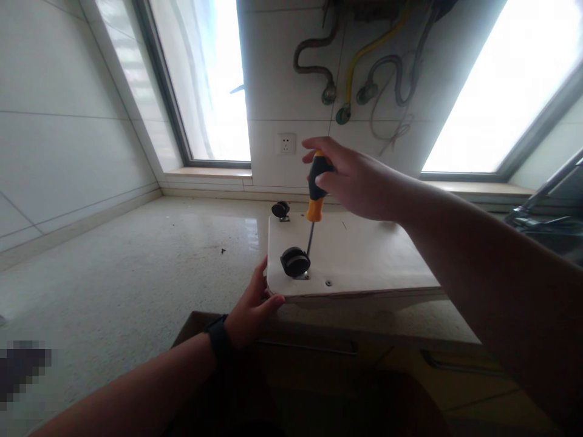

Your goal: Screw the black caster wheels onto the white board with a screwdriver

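Note:
My right hand (334,173) is closed around the black and yellow handle of a screwdriver (315,188), held nearly upright. Its shaft runs down beside a black caster wheel (295,262) on the near left corner of a white board (364,252); the tip is hidden behind the wheel. A second caster wheel (280,210) sits on the far left corner. My left hand (252,309), with a dark watch on the wrist, grips the board's near left corner, thumb on the front edge and fingers along the left side.
The board lies on a speckled stone countertop (136,273). A small dark bit (223,250) lies left of it. Behind are a wall socket (286,144), a yellow pipe (364,54) and flexible hoses. A metal faucet (546,188) stands right; drawer handles (310,348) run below the counter.

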`<state>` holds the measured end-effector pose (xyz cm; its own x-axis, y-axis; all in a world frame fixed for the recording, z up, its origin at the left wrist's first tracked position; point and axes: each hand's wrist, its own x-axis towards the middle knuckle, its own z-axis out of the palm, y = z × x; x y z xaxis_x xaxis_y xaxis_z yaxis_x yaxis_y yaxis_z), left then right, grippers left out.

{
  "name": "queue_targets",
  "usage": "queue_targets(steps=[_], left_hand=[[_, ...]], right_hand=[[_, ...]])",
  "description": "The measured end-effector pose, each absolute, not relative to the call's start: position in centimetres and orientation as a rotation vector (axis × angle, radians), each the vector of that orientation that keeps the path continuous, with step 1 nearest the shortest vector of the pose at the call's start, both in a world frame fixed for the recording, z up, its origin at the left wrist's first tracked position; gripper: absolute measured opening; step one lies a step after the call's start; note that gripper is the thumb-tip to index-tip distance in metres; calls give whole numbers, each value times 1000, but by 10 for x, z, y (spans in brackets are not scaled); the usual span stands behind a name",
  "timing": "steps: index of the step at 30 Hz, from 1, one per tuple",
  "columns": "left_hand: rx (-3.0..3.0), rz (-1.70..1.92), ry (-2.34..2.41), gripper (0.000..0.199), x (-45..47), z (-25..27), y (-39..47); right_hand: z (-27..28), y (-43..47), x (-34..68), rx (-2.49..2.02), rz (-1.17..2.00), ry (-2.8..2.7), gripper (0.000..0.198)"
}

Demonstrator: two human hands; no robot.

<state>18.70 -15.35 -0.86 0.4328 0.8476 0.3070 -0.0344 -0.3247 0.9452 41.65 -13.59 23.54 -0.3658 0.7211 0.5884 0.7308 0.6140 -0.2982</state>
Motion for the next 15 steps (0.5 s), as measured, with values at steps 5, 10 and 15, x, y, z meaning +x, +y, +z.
queue_targets(steps=[5, 10, 15], left_hand=[[1615, 1060, 671, 93, 187, -9, -153], [1600, 1063, 620, 92, 189, -8, -153], [1620, 1071, 613, 91, 187, -10, -152]], right_hand=[[237, -130, 422, -1051, 62, -2221, 57], [232, -130, 419, -1246, -401, -2020, 42], [233, -130, 419, -1154, -186, -2107, 42]])
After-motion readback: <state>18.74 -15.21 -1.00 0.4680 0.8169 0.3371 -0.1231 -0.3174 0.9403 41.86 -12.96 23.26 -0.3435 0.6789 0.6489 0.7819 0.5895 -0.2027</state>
